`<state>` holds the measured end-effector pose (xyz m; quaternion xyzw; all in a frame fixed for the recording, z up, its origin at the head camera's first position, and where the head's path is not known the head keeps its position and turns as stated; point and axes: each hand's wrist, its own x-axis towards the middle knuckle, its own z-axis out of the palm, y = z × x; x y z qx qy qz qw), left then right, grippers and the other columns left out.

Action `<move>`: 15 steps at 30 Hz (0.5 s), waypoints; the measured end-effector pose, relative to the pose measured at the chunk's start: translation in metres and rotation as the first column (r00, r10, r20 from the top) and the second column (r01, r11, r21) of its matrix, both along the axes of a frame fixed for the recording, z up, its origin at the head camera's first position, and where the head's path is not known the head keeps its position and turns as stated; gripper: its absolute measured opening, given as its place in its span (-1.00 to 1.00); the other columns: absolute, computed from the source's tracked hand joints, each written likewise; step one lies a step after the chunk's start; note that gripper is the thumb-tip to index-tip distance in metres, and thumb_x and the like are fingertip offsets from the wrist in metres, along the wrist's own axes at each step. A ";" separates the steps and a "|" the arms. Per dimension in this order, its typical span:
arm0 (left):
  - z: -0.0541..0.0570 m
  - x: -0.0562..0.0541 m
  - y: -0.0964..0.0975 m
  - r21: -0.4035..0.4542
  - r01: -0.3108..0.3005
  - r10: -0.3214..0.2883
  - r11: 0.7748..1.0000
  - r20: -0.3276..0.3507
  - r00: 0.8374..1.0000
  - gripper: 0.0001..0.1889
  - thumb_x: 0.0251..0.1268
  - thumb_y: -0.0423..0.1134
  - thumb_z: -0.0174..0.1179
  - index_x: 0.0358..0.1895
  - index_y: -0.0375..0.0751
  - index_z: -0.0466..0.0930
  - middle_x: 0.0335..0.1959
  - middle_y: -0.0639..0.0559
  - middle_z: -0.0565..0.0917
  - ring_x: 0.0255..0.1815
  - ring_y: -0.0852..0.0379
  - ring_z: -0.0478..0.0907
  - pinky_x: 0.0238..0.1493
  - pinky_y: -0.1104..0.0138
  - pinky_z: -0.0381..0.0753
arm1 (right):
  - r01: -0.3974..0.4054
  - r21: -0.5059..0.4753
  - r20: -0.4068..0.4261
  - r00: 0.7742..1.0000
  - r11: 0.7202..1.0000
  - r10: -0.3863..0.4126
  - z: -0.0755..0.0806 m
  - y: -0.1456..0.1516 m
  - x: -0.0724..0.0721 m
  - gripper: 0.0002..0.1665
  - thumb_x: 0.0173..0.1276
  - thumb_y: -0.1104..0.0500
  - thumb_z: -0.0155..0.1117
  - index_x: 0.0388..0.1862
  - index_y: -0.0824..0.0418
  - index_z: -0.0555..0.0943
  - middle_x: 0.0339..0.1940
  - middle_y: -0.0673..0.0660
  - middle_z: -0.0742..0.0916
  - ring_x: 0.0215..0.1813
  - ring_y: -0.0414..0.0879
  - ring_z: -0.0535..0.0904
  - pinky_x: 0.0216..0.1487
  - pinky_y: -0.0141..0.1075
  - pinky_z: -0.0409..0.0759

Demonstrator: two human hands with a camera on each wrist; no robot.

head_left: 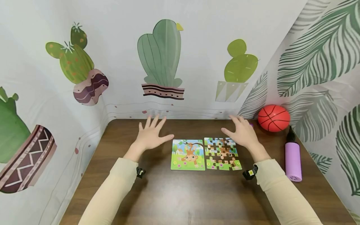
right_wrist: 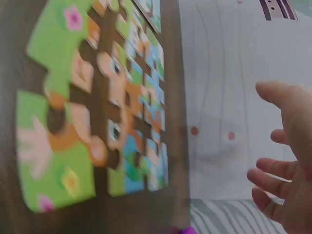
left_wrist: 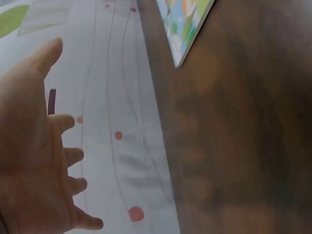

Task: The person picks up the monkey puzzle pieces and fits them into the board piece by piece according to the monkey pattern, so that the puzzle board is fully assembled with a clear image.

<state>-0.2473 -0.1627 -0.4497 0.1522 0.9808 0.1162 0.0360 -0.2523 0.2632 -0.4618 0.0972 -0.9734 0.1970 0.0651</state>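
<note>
My left hand point(head_left: 150, 135) is held over the table's far left part, fingers spread and nothing in it. The thumb points toward a square monkey picture board point(head_left: 187, 155), whose corner also shows in the left wrist view. Right of that board lie loose jigsaw pieces point(head_left: 222, 153), spread slightly apart in the layout of the same monkey picture, dark wood showing in the gaps. My right hand point(head_left: 242, 132) is raised beside the pieces' upper right corner, its fingers apart and holding nothing. In the right wrist view that hand point(right_wrist: 292, 156) stands away from the blurred pieces.
A red ball point(head_left: 274, 118) with black lines sits at the far right corner. Nearer lies a purple bottle-shaped cylinder point(head_left: 293, 161) with a black tip. A small purple thing point(right_wrist: 187, 230) peeks out near the table's back edge. Cactus-print cloth point(head_left: 199, 62) hangs behind the table point(head_left: 180, 200).
</note>
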 end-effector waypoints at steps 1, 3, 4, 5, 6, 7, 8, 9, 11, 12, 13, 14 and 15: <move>-0.002 0.002 0.002 -0.006 0.017 -0.017 1.000 0.009 1.000 0.08 0.22 0.72 -0.22 0.73 0.28 -0.18 0.74 0.04 -0.28 0.69 -0.20 -0.47 0.43 -0.48 -0.37 | -0.001 -0.020 0.005 1.000 1.000 0.001 -0.003 -0.003 0.001 -0.01 0.44 -0.42 0.21 0.59 0.18 0.35 0.43 0.44 0.45 0.35 0.43 0.42 0.16 0.41 0.43; -0.007 0.007 0.007 -0.019 0.062 -0.062 0.998 0.035 0.998 0.07 0.25 0.68 -0.15 0.73 0.27 -0.18 0.73 0.03 -0.26 0.70 -0.22 -0.42 0.44 -0.46 -0.37 | 0.001 -0.055 0.029 1.000 0.998 0.001 -0.009 -0.008 0.003 -0.10 0.45 -0.38 0.24 0.52 0.18 0.44 0.25 0.38 0.57 0.14 0.33 0.57 -0.02 0.28 0.57; -0.010 0.009 0.010 -0.031 0.088 -0.086 0.996 0.049 0.995 0.07 0.26 0.67 -0.13 0.73 0.26 -0.18 0.73 0.03 -0.26 0.70 -0.22 -0.40 0.44 -0.46 -0.37 | 0.000 -0.064 0.043 0.999 0.998 0.002 -0.012 -0.011 0.004 -0.14 0.45 -0.37 0.25 0.48 0.17 0.48 0.13 0.33 0.61 0.02 0.26 0.61 -0.12 0.19 0.59; -0.013 0.012 0.012 -0.037 0.112 -0.110 0.993 0.068 0.992 0.07 0.26 0.65 -0.09 0.73 0.25 -0.18 0.73 0.03 -0.24 0.70 -0.23 -0.38 0.44 -0.45 -0.37 | -0.003 -0.068 0.056 0.998 0.998 0.007 -0.015 -0.015 0.005 -0.18 0.44 -0.34 0.28 0.44 0.17 0.53 0.04 0.27 0.64 -0.10 0.18 0.62 -0.22 0.10 0.59; -0.016 0.016 0.015 -0.039 0.137 -0.133 0.990 0.086 0.987 0.07 0.27 0.63 -0.05 0.73 0.23 -0.15 0.73 0.00 -0.22 0.70 -0.24 -0.35 0.44 -0.45 -0.36 | -0.012 -0.076 0.078 0.997 0.997 0.018 -0.018 -0.018 0.006 -0.21 0.44 -0.32 0.30 0.41 0.18 0.56 -0.07 0.23 0.66 -0.24 0.11 0.61 -0.33 0.02 0.56; -0.020 0.019 0.017 -0.043 0.159 -0.153 0.986 0.104 0.983 0.08 0.26 0.62 -0.02 0.73 0.20 -0.12 0.73 -0.02 -0.19 0.69 -0.26 -0.32 0.44 -0.46 -0.33 | -0.019 -0.076 0.101 0.995 0.997 0.027 -0.021 -0.022 0.006 -0.23 0.43 -0.30 0.32 0.39 0.18 0.58 -0.17 0.19 0.66 -0.33 0.04 0.57 -0.41 -0.06 0.51; -0.023 0.022 0.019 -0.044 0.177 -0.170 0.983 0.124 0.977 0.10 0.24 0.62 0.02 0.73 0.18 -0.10 0.73 -0.04 -0.17 0.69 -0.27 -0.30 0.44 -0.47 -0.30 | -0.029 -0.079 0.123 0.992 0.996 0.039 -0.024 -0.026 0.007 -0.24 0.43 -0.28 0.34 0.38 0.20 0.59 -0.20 0.16 0.68 -0.41 -0.01 0.53 -0.47 -0.12 0.47; -0.026 0.026 0.021 -0.049 0.192 -0.183 0.980 0.144 0.972 0.11 0.22 0.62 0.04 0.73 0.16 -0.09 0.73 -0.05 -0.16 0.69 -0.27 -0.28 0.44 -0.47 -0.27 | -0.041 -0.078 0.149 0.987 0.996 0.052 -0.028 -0.030 0.007 -0.24 0.42 -0.27 0.35 0.37 0.21 0.59 -0.28 0.13 0.69 -0.48 -0.05 0.49 -0.52 -0.17 0.42; -0.033 0.032 0.024 -0.045 0.210 -0.200 0.977 0.177 0.964 0.15 0.16 0.62 0.12 0.72 0.14 -0.04 0.73 -0.08 -0.12 0.69 -0.28 -0.24 0.44 -0.47 -0.22 | -0.054 -0.083 0.204 0.976 0.995 0.070 -0.034 -0.037 0.007 -0.22 0.40 -0.26 0.38 0.39 0.23 0.58 -0.42 0.11 0.68 -0.60 -0.13 0.40 -0.61 -0.24 0.32; -0.037 0.035 0.025 -0.045 0.217 -0.205 0.975 0.188 0.961 0.17 0.13 0.62 0.15 0.72 0.14 -0.03 0.73 -0.09 -0.11 0.69 -0.28 -0.23 0.44 -0.47 -0.20 | -0.053 -0.088 0.233 0.970 0.995 0.073 -0.037 -0.041 0.007 -0.19 0.39 -0.27 0.38 0.40 0.23 0.56 -0.51 0.10 0.66 -0.66 -0.15 0.35 -0.65 -0.26 0.27; -0.041 0.037 0.026 -0.049 0.223 -0.209 0.974 0.198 0.958 0.19 0.10 0.64 0.17 0.72 0.15 -0.03 0.73 -0.09 -0.11 0.69 -0.28 -0.23 0.44 -0.47 -0.19 | -0.051 -0.088 0.252 0.965 0.995 0.071 -0.040 -0.044 0.007 -0.17 0.38 -0.28 0.38 0.41 0.23 0.55 -0.57 0.08 0.64 -0.69 -0.17 0.32 -0.66 -0.28 0.23; -0.045 0.039 0.027 -0.048 0.227 -0.213 0.973 0.207 0.955 0.20 0.07 0.64 0.19 0.72 0.16 -0.03 0.73 -0.08 -0.12 0.69 -0.27 -0.23 0.44 -0.48 -0.18 | -0.047 -0.091 0.269 0.961 0.995 0.069 -0.043 -0.047 0.008 -0.15 0.37 -0.29 0.39 0.42 0.23 0.54 -0.63 0.06 0.63 -0.71 -0.18 0.29 -0.68 -0.29 0.20; -0.048 0.040 0.027 -0.047 0.232 -0.217 0.972 0.214 0.953 0.22 0.05 0.64 0.21 0.72 0.17 -0.03 0.73 -0.07 -0.12 0.69 -0.28 -0.23 0.43 -0.48 -0.17 | -0.040 -0.093 0.283 0.957 0.995 0.065 -0.045 -0.050 0.007 -0.14 0.36 -0.30 0.39 0.43 0.23 0.53 -0.71 0.04 0.56 -0.74 -0.18 0.26 -0.69 -0.29 0.17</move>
